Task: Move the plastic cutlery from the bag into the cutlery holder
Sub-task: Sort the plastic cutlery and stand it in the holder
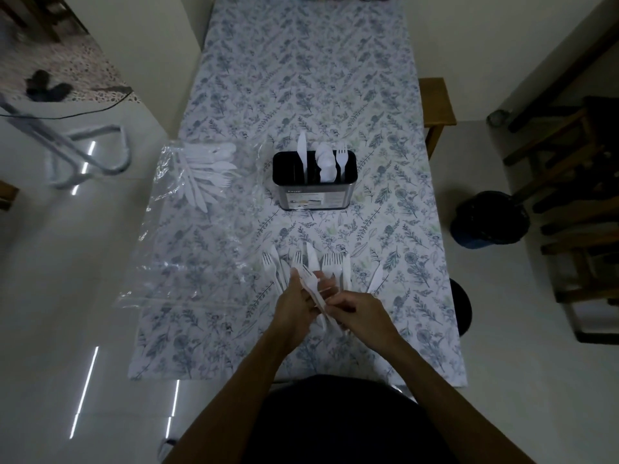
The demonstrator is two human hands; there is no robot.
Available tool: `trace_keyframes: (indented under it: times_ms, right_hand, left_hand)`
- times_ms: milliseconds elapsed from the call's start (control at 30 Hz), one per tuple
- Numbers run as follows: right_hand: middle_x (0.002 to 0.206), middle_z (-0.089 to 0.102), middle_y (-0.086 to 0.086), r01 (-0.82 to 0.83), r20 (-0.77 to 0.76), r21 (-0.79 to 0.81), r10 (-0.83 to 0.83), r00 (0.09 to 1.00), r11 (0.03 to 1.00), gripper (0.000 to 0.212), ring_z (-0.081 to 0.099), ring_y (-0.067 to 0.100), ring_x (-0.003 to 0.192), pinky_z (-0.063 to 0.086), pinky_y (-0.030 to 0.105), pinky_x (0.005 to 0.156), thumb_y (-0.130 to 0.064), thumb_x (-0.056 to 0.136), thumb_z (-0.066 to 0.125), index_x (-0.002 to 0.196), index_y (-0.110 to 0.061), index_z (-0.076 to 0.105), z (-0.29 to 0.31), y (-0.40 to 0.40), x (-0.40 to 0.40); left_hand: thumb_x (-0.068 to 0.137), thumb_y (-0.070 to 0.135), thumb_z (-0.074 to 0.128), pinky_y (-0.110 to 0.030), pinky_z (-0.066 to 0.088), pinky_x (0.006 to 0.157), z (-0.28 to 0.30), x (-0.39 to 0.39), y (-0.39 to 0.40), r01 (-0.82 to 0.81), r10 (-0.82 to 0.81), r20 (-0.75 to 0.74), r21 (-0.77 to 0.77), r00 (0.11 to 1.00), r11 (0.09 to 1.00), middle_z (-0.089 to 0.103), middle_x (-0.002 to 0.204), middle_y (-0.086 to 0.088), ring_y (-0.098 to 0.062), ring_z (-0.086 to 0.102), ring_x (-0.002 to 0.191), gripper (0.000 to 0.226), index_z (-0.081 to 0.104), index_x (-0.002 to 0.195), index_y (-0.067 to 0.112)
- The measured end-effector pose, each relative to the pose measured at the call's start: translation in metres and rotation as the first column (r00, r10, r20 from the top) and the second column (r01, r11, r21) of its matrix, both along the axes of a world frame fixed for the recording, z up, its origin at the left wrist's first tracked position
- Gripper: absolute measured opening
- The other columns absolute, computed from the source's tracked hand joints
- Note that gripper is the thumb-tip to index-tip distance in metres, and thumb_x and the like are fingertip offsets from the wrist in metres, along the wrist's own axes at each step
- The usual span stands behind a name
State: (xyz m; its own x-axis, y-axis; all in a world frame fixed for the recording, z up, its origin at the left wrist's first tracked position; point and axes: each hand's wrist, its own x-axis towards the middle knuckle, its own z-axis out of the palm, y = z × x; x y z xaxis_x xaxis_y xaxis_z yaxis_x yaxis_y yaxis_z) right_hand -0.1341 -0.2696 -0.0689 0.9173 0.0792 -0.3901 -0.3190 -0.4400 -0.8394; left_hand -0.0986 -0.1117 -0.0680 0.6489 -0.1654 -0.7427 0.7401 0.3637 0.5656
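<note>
View: a single head-worn wide-angle camera, no second view to overlap with.
Position: above the near end of the table, over the person's dark torso.
Direction: forward and steeply down along the table's length.
Nearness: both forearms run up from the bottom edge; left hand and right hand meet near frame centre.
Beyond the grip: cutlery holder directly past the hands, bag beyond and to their left.
Edges: floor and chairs bend outward at the sides.
</note>
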Motion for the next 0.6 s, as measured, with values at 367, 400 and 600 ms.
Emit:
trace_keyframes:
  times_ms: [367,400,600]
  right_hand:
    - [0.081,0.070,-0.002,0.192,-0.010,-0.252,-0.201,0.979,0.949,0.011,0.068,0.011,0.074,0.057,0.027,0.067,-0.026,0.091,0.071,0.088,-0.016,0.067,-0.020,0.015,0.009]
    - [0.080,0.068,0.001,0.170,-0.002,-0.309,-0.179,0.984,0.936,0.011,0.066,0.016,0.074,0.055,0.031,0.065,-0.023,0.092,0.068,0.087,-0.015,0.064,-0.024,0.019,0.011]
    - [0.107,0.064,0.013,-0.048,-0.112,-0.662,-0.035,0.993,0.748,0.041,0.064,0.030,0.099,0.051,0.036,0.079,-0.044,0.100,0.053,0.117,-0.006,0.057,-0.034,0.046,0.025]
  left_hand:
    - [0.108,0.048,0.036,-0.034,0.049,0.062,-0.009,-0.010,0.030,-0.048,0.053,-0.021,0.207,0.998,0.977,0.053,0.062,-0.001,-0.017,0.053,0.056,0.050,0.059,0.086,0.009]
    - [0.107,0.048,0.040,-0.032,0.047,0.058,-0.008,-0.008,0.035,-0.032,0.042,-0.039,0.229,0.998,0.973,0.050,0.061,0.000,-0.015,0.050,0.053,0.048,0.059,0.085,0.010]
    - [0.107,0.026,0.050,-0.027,0.039,0.047,-0.012,0.004,0.053,0.100,-0.085,-0.067,0.283,0.994,0.954,0.043,0.056,0.003,-0.009,0.042,0.044,0.030,0.056,0.082,0.010]
